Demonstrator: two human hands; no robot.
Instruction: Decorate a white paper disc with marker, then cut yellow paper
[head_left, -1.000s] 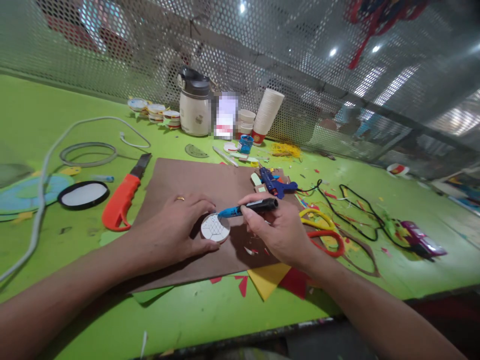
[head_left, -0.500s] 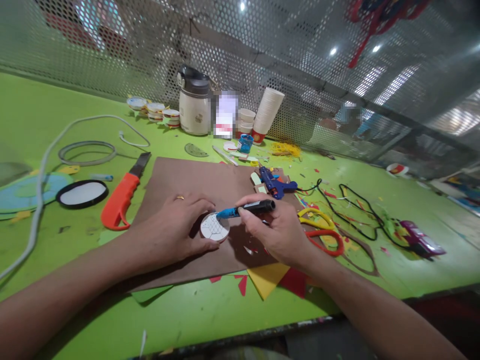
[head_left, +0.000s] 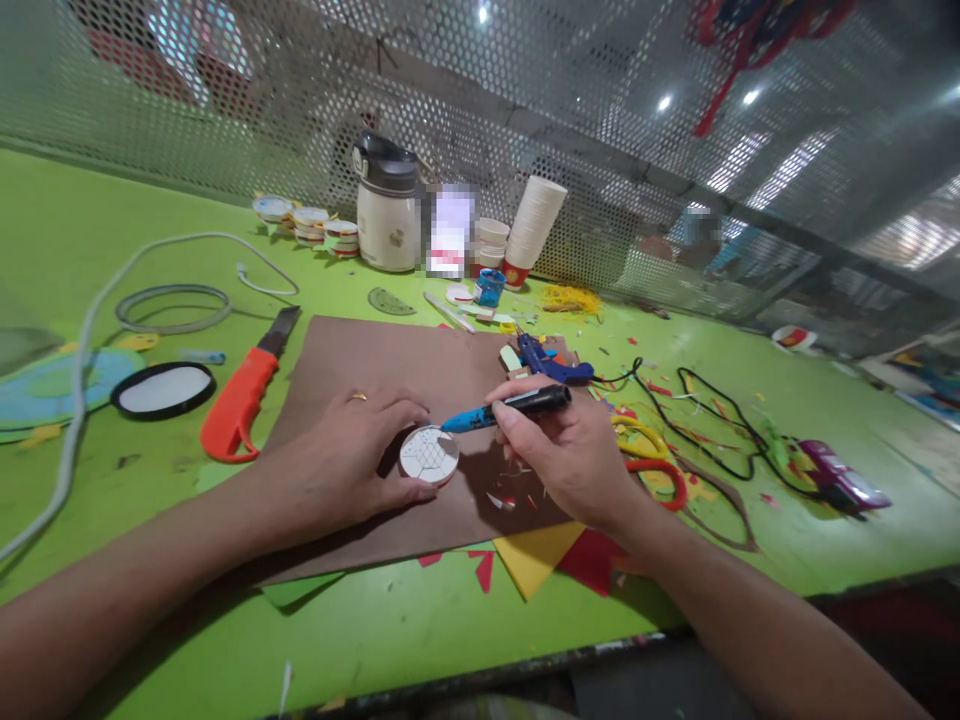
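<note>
My left hand (head_left: 367, 445) grips a small white disc (head_left: 429, 458) by its left side, thumb below and fingers above. Dark crossing lines and dots are drawn on the disc's face, and its lower edge looks reddish. In my right hand (head_left: 566, 450) is a marker (head_left: 510, 407) with a blue front and a black rear, its tip at the disc's upper right edge. Whether the tip touches the disc I cannot tell. Both hands are over a brown board (head_left: 360, 365).
Left of the board lies an orange-handled saw or knife (head_left: 238, 405). A blue glue gun (head_left: 551, 362) and scissors (head_left: 656, 480) are at the right, among paper scraps. Behind stand a bottle (head_left: 388, 215), stacked paper cups (head_left: 536, 225) and a paint jar (head_left: 489, 287).
My right hand has shifted to the right with the marker, and the marker's tip has moved from the disc's face to its upper right edge. My left hand and the disc stay almost still.
</note>
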